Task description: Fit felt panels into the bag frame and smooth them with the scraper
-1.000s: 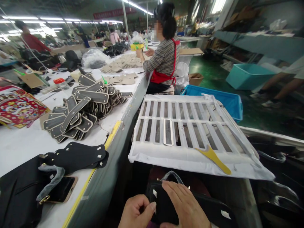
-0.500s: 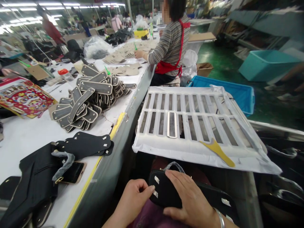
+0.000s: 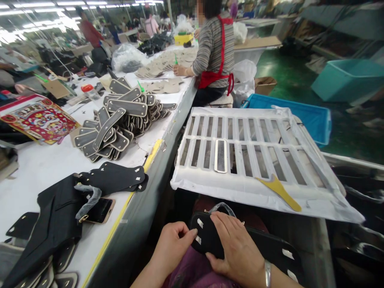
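A black bag (image 3: pixel 264 244) with a plastic-wrapped handle (image 3: pixel 223 207) lies across my lap, its long flat face turned up. Small white tabs (image 3: pixel 200 223) stick up near both ends of that face. My left hand (image 3: pixel 177 246) is closed in a pinch at the bag's left end, thumb tip beside the tabs; whatever is between the fingertips is hidden. Across the bag's middle, my right hand (image 3: pixel 234 244) grips it, fingers laid over the far side and thumb at the near edge.
A white slatted rack (image 3: pixel 207 176) ahead carries a framed grey strip (image 3: pixel 221 156) and a yellow scraper (image 3: pixel 280 194). On the left table (image 3: pixel 102 240) are piled grey strips (image 3: pixel 127 108), black panels (image 3: pixel 115 176), another black bag (image 3: pixel 60 216) and a phone (image 3: pixel 103 210). A co-worker (image 3: pixel 211 52) sits beyond.
The view has shifted slightly, so the table and rack appear a little further right. Both hands keep nearly the same hold on the bag.
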Demonstrator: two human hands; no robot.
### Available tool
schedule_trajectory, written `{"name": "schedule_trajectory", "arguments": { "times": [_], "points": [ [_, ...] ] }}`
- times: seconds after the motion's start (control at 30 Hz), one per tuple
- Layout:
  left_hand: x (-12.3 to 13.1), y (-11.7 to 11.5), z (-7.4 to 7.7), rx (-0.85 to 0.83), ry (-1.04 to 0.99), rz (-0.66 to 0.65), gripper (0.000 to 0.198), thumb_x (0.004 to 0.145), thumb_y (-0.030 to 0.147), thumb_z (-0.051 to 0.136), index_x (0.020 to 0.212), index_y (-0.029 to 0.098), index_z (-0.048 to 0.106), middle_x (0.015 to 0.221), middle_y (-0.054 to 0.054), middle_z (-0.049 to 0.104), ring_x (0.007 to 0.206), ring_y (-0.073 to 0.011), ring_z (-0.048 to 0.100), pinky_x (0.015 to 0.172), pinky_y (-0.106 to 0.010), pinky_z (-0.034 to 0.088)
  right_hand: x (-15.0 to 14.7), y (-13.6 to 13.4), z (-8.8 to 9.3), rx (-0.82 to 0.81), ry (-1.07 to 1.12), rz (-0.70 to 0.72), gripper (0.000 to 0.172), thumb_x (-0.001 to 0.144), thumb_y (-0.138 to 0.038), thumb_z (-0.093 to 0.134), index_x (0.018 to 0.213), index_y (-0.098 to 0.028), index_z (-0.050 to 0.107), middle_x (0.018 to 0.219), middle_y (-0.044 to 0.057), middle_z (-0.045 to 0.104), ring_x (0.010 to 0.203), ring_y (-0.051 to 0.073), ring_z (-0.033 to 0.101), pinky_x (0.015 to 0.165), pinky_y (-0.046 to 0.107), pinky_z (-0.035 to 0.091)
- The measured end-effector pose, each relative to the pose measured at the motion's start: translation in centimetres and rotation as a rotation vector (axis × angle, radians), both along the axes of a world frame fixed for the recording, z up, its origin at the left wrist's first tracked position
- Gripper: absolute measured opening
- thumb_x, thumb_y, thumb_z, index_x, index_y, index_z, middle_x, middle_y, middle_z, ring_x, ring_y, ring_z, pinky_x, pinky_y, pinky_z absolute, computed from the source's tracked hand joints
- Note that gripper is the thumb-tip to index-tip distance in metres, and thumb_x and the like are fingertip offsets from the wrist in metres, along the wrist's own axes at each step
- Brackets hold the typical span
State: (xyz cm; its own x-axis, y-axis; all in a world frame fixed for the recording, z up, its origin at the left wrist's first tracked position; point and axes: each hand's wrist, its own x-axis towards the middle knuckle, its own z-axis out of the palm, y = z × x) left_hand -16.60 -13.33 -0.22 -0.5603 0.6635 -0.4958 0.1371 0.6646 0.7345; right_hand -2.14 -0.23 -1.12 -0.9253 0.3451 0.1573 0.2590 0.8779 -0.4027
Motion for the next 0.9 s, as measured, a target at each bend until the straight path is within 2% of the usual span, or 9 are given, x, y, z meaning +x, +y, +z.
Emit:
{"name": "schedule_trajectory", "arguments": {
  "times": [0.23,0.37,0.5,0.7,0.9],
  "points": [
    [-0.1,0.2,-1.0,0.009,-0.024,0.005,0.039,0.076,0.046,0.054,0.053,0.015,0.045,0.052,0.003,0.041,0.054,-0.0091,0.036,0.052,-0.022,0.028,0.2,0.6,-0.3,0.078,-0.006,0.045,0.086,0.053,-0.057,0.074,0.120,-0.011,0.047,0.112,0.014,0.056,0.100,0.029,0.052,0.083,0.046,0.045],
    [-0.3,0.4,-1.3,0.029,-0.075,0.009,0.038,0.074,0.045,0.054,0.053,0.015,0.044,0.051,0.003,0.039,0.053,-0.0091,0.035,0.051,-0.022,0.027,-0.1,0.2,-0.9,0.025,0.012,-0.003,0.071,0.060,-0.047,0.067,0.119,-0.013,0.047,0.113,0.012,0.055,0.102,0.028,0.050,0.087,0.044,0.042],
    [-0.4,0.4,-1.1,0.025,-0.081,0.016,0.039,0.073,0.045,0.055,0.051,0.016,0.042,0.050,0.004,0.039,0.052,-0.0088,0.033,0.051,-0.022,0.026,-0.8,-0.2,-0.5,-0.088,-0.042,-0.030,0.060,0.062,-0.037,0.062,0.116,-0.014,0.051,0.111,0.010,0.054,0.104,0.026,0.048,0.093,0.043,0.038],
    [-0.4,0.3,-0.8,0.044,-0.086,0.045,0.038,0.073,0.045,0.056,0.052,0.016,0.044,0.050,0.004,0.040,0.052,-0.0089,0.034,0.050,-0.023,0.027,-1.2,-0.1,0.6,-0.185,-0.133,-0.053,0.058,0.063,-0.040,0.065,0.114,-0.015,0.051,0.110,0.008,0.054,0.102,0.025,0.047,0.091,0.045,0.037],
    [-0.6,0.2,-1.1,0.068,-0.085,0.041,0.037,0.073,0.043,0.057,0.052,0.016,0.042,0.051,0.004,0.040,0.053,-0.0089,0.035,0.051,-0.023,0.027,-0.8,-0.1,0.3,-0.181,-0.186,-0.036,0.061,0.063,-0.038,0.065,0.118,-0.015,0.049,0.117,0.009,0.051,0.109,0.025,0.045,0.097,0.044,0.035]
  ]
}}
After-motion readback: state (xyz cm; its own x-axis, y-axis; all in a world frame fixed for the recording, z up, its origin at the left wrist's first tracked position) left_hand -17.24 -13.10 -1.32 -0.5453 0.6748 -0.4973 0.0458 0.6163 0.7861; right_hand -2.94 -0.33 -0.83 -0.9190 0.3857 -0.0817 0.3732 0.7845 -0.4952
